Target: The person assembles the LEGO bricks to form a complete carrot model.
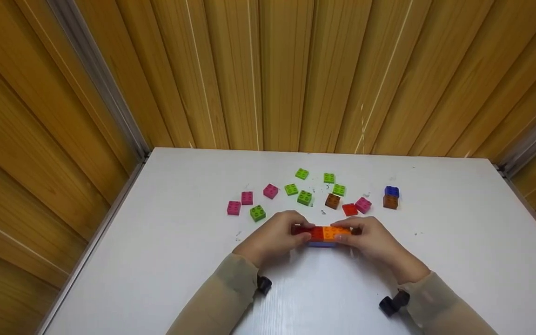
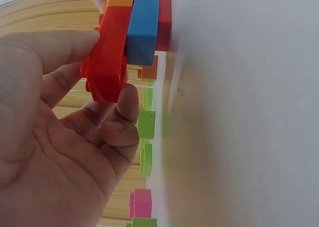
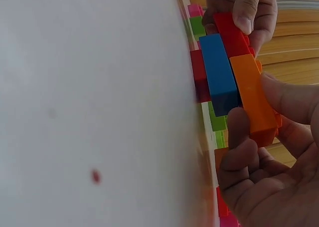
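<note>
My left hand [image 1: 279, 235] pinches the outer end of a red toy building brick [image 2: 107, 57] between thumb and fingers. From the other side, my right hand [image 1: 374, 237] holds an orange brick [image 3: 250, 95] in the same way. Both bricks meet end to end on top of a blue brick [image 3: 217, 72] and overhang it at either side. Under the blue one sits a lower red brick [image 2: 164, 25], at the table surface. A thin dark gap shows between the upper red brick and the blue brick; whether they are pressed fully together I cannot tell.
Beyond the hands on the white table [image 1: 179, 279] lie several green bricks [image 1: 304, 197], several pink bricks [image 1: 247, 197], a brown brick [image 1: 332, 201] and a flat red brick [image 1: 350, 209]. Farther right, a blue brick [image 1: 391, 191] touches another brown brick [image 1: 390, 202]. Wood-patterned walls [image 1: 286, 74] enclose the table.
</note>
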`<state>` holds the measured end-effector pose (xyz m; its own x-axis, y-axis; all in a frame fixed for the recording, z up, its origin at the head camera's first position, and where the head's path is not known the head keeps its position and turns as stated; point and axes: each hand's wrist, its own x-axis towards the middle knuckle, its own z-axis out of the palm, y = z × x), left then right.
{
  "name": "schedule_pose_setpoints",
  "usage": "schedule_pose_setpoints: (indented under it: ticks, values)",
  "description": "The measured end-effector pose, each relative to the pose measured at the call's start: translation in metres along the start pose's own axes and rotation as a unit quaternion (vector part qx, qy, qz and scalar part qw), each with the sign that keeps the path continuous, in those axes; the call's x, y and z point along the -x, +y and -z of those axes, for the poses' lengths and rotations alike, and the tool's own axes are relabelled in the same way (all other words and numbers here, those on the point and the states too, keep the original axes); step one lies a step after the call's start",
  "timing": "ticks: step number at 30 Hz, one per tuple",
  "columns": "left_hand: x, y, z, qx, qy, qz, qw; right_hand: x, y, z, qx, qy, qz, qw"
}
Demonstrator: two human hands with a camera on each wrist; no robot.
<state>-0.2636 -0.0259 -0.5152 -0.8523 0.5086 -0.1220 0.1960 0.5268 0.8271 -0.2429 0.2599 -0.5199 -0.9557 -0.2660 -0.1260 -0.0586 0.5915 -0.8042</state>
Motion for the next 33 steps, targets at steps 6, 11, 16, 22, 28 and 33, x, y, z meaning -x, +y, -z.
schedule_pose_setpoints:
  ticks: [6,11,16,22,28,33]
  values:
    - [-0.0002,-0.0006,0.0013,-0.008,0.003,0.004,1.0000,-0.0027,-0.0018,0.0001,-0.006,-0.007,-0.012,0.9999]
    - [0.0003,0.0004,0.0015,-0.008,0.008,0.002,0.9999,-0.0030,-0.0034,0.0010,-0.029,-0.015,-0.015,0.9993]
    - [0.0019,0.0006,-0.0005,-0.007,0.009,0.011,0.9999,-0.0013,-0.0011,-0.0006,-0.025,-0.010,-0.003,0.9996]
    - [0.0035,0.0007,-0.0039,0.006,0.009,0.023,0.9997,0.0008,0.0023,-0.0037,-0.032,-0.002,-0.001,0.9995]
    - [0.0022,0.0007,-0.0058,0.003,0.010,0.016,0.9998,0.0013,-0.0006,-0.0057,-0.028,0.006,-0.017,0.9995]
    - [0.0012,0.0010,-0.0034,-0.009,0.009,0.010,0.9999,-0.0010,-0.0049,-0.0070,-0.016,0.016,-0.021,0.9995]
